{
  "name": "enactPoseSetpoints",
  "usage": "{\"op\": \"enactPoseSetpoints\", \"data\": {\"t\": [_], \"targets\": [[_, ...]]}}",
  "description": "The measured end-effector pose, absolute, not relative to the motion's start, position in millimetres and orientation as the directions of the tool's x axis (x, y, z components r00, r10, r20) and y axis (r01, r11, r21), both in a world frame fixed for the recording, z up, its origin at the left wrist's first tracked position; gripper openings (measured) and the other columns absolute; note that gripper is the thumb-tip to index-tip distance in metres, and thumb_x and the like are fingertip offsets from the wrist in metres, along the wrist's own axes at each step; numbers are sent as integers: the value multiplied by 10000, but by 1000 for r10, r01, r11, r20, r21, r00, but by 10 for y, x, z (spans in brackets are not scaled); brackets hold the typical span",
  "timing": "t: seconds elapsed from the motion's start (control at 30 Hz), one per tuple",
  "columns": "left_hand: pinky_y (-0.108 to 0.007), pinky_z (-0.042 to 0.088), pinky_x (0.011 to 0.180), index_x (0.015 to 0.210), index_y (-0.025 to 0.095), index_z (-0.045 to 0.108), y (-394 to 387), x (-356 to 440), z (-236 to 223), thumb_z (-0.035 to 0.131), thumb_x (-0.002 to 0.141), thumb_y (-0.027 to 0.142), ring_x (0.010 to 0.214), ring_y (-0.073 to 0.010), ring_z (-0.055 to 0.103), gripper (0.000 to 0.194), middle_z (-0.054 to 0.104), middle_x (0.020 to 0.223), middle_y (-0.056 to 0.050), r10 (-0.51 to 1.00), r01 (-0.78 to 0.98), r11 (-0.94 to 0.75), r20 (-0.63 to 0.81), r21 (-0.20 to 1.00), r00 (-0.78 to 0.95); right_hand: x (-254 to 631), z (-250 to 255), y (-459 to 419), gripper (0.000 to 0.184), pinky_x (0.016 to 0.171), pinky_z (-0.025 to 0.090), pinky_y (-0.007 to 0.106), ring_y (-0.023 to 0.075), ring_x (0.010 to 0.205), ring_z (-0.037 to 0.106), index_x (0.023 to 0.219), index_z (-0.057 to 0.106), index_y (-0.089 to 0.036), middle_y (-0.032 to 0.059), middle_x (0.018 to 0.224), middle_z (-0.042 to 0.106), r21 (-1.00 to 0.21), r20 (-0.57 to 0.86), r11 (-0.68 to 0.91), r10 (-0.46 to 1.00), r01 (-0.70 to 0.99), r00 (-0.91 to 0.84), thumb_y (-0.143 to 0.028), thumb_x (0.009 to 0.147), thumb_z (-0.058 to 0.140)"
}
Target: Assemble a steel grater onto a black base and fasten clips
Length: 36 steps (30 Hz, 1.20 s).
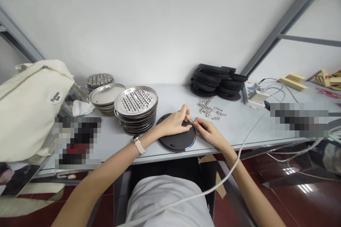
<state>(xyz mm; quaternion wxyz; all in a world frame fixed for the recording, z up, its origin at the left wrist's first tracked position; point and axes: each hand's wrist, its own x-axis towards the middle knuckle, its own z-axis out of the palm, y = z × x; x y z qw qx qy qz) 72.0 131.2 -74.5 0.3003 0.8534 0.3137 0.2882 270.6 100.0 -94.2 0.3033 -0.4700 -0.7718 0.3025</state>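
A round black disc (177, 142) lies near the front edge of the table, with a thin coloured strip on its right rim and small dark slots in its face. My left hand (176, 122) rests over it, fingers bent and gripping near the right rim. At that rim my right hand (210, 134) pinches a small metal clasp (191, 122) between thumb and fingers. How the clasp joins the disc is hidden by my fingers. Just behind my right hand lies a loose pile of metal clasps (206, 109).
Left of the disc stand stacks of round metal grater plates (137, 101) and metal lids (106, 93). Black discs (210, 79) are piled against the wall. A power strip (254, 95), yellow pieces (293, 82) and a cream bag (32, 109) flank them. A white cable (226, 177) crosses in front.
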Motion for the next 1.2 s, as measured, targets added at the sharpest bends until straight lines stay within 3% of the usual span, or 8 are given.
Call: {"op": "enactPoseSetpoints", "data": {"t": [0.33,0.63,0.97,1.2], "targets": [[-318,485,828,1108,220,335,1312,717,-740,565,792,162,911,-176,628,395,644,946,-39,692,326,-617,296,716,658,2735,-952,1017,349,573,329,261,136,588,370,703,404,-209,-33,621,380,-752,221,376,918,542,-330,-438,966,383],[-300,512,761,1205,213,309,1309,716,-776,594,765,212,805,-127,613,524,499,1200,-105,721,350,-613,320,708,614,2639,-922,1013,317,600,353,264,142,608,417,718,423,-209,-25,638,435,-725,226,408,902,555,-369,-390,974,382],[-332,482,841,1232,211,341,1298,719,-730,581,782,197,916,-184,598,510,627,1011,-63,707,376,-640,322,670,630,2658,-948,1044,322,639,376,271,148,642,470,700,402,-204,-17,659,465,-693,207,430,888,579,-411,-358,982,370],[-298,486,787,1198,218,365,1314,705,-711,592,758,188,834,-162,618,496,630,971,-40,713,363,-606,281,708,642,2665,-959,1029,329,639,359,270,143,646,452,703,401,-201,-20,672,449,-710,201,423,888,563,-413,-366,986,372]]}}
